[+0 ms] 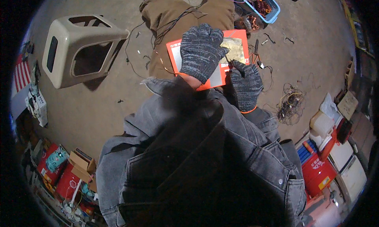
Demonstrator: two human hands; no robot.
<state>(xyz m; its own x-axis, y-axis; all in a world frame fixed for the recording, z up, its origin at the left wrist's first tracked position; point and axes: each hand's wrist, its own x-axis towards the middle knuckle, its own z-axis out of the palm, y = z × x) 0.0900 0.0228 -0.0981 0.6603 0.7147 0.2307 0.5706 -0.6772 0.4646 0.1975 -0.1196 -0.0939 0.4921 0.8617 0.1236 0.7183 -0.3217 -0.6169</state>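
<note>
Orange flat panel (216, 78) is on the lap, over brown trousers (169, 18). Long axis runs roughly left-right, right end angled slightly away from the body. Gloved left hand (202, 51) lies on top, fingers bunched together; right hand (246, 85) is curled at the near-right corner, can't tell what it's pinching.

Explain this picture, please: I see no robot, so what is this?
There is no machine: the left hand and right hand are human, in grey gloves. A head-worn camera looks down at them; its wide lens bends straight edges. The left hand lies over a red board on brown trousers. The right hand is at the board's right edge; whether its fingers pinch anything is too small to tell. On the floor lie a beige shell to the left, a wire tangle to the right and a blue basket ahead.
</note>
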